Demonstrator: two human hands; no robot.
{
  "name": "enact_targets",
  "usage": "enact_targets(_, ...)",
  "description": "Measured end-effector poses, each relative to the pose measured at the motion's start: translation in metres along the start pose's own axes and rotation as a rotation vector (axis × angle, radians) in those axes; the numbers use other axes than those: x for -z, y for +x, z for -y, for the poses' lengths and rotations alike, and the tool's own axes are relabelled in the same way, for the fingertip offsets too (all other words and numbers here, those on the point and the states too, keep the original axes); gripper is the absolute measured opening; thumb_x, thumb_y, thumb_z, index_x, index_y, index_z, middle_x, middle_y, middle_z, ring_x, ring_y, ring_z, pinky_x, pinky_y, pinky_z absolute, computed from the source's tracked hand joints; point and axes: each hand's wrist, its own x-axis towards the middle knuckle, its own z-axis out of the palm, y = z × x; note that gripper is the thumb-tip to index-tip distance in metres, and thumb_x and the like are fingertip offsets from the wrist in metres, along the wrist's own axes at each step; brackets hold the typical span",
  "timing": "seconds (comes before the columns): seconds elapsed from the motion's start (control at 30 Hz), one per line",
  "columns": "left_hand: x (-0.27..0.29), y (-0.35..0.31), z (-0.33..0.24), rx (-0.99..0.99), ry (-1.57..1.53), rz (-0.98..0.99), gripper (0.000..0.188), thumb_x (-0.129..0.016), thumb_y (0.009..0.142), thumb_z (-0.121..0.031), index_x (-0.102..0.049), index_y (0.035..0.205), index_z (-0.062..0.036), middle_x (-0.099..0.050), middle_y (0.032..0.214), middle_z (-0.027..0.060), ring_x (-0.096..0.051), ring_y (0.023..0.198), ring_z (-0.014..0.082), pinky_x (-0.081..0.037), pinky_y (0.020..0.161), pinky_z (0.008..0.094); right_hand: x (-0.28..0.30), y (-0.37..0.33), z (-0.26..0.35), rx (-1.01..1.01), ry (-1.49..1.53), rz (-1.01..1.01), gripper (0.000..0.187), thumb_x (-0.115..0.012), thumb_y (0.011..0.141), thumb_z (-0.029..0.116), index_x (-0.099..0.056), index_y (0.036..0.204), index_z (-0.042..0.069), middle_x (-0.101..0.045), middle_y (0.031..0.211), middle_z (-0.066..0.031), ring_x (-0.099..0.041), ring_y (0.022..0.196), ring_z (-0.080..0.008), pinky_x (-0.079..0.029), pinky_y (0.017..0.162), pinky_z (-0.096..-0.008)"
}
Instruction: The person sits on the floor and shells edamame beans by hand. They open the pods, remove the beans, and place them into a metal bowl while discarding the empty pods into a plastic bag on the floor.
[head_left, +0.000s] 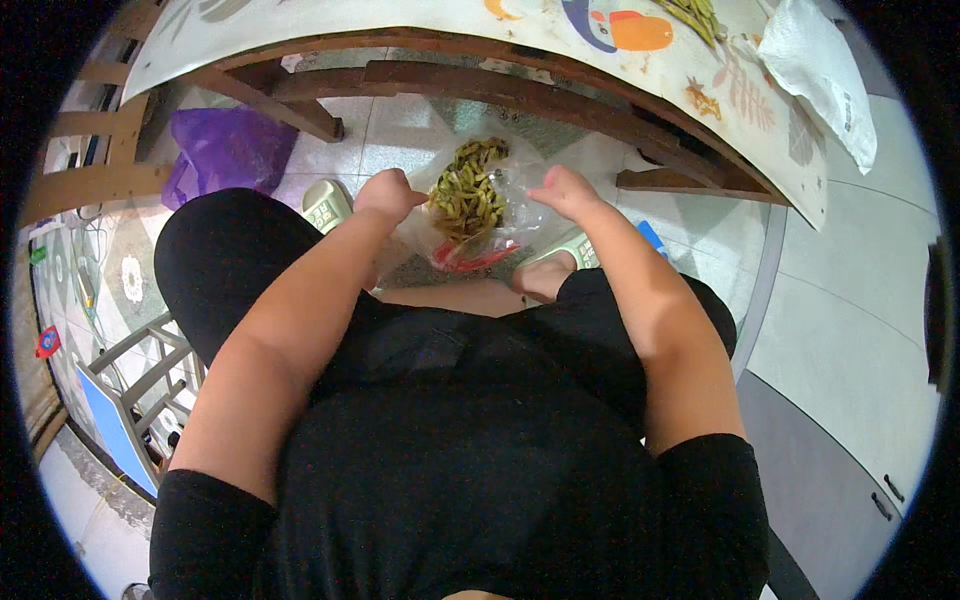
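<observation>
A clear plastic bag (522, 172) hangs open between my knees, low over the floor. Inside it lies a heap of yellow-green and brownish pods or shells (468, 200); their exact kind is hard to make out. My left hand (388, 194) is closed on the bag's left edge. On the opposite side my right hand (566, 192) pinches the right edge, and the plastic is spread between the two. Something red (474, 258) shows at the near side of the bag; whether it is print or a separate thing I cannot tell.
Ahead stands a wooden table (390, 82) with a patterned cloth, bearing more green pods (696, 18) and a white packet (822, 80). A purple plastic bag (232, 150) sits on the floor at left. A folding stool (125, 410) stands left; grey cabinets (830, 450) line the right.
</observation>
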Motion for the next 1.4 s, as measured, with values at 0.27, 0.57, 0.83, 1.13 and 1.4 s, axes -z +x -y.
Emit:
enact_targets(0.27, -0.003, 0.014, 0.052, 0.045, 0.116, -0.015, 0.024, -0.049, 0.071, -0.015, -0.059, 0.089, -0.0031, -0.058, 0.092, 0.0194, -0.054, 0.091, 0.0333, -0.043, 0.077, 0.0367, 0.006, -0.032, 0.000, -0.222, -0.134, 0.086, 0.027, -0.059, 0.069, 0.023, -0.056, 0.076, -0.003, -0.055, 0.064, -0.0135, -0.056, 0.058, -0.0222, -0.044, 0.046, -0.0346)
enact_targets(0.57, 0.067, -0.057, 0.020, -0.083, -0.428, -0.622, 0.024, -0.052, 0.074, -0.022, -0.059, 0.091, -0.0061, -0.059, 0.083, 0.0164, -0.056, 0.081, 0.0312, -0.044, 0.069, 0.0356, 0.066, -0.108, 0.004, 0.040, 0.177, -0.306, 0.019, -0.055, 0.070, 0.020, -0.060, 0.077, 0.003, -0.058, 0.070, -0.0102, -0.056, 0.064, -0.0206, -0.044, 0.058, -0.0330)
enact_targets(0.83, 0.026, -0.063, 0.037, -0.058, 0.369, -0.054, 0.027, -0.058, 0.070, -0.024, -0.058, 0.093, -0.0098, -0.059, 0.089, 0.0126, -0.056, 0.085, 0.0286, -0.044, 0.073, 0.0384, 0.011, -0.093, 0.002, -0.169, -0.301, 0.105, 0.025, -0.055, 0.070, 0.027, -0.059, 0.079, 0.004, -0.059, 0.069, -0.0103, -0.059, 0.066, -0.0231, -0.046, 0.061, -0.0349)
enact_targets(1.13, 0.024, -0.083, -0.013, -0.328, 0.579, -0.166, 0.049, -0.054, 0.070, -0.008, -0.042, 0.117, -0.0145, -0.046, 0.099, 0.0150, -0.056, 0.082, 0.0294, -0.048, 0.064, 0.0364, 0.013, -0.088, 0.020, -0.008, -0.312, -0.001, 0.027, -0.052, 0.074, 0.029, -0.056, 0.085, 0.005, -0.060, 0.079, -0.0108, -0.058, 0.075, -0.0248, -0.044, 0.068, -0.0368)
enact_targets(1.4, 0.005, -0.052, 0.040, 0.087, 0.854, 0.578, 0.030, -0.060, 0.071, -0.025, -0.061, 0.098, -0.0120, -0.056, 0.108, 0.0043, -0.056, 0.094, 0.0207, -0.047, 0.071, 0.0330, -0.013, -0.112, 0.057, 0.095, 0.378, 0.671, 0.023, -0.051, 0.076, 0.027, -0.055, 0.077, 0.004, -0.058, 0.064, -0.0065, -0.055, 0.052, -0.0146, -0.045, 0.045, -0.0285)
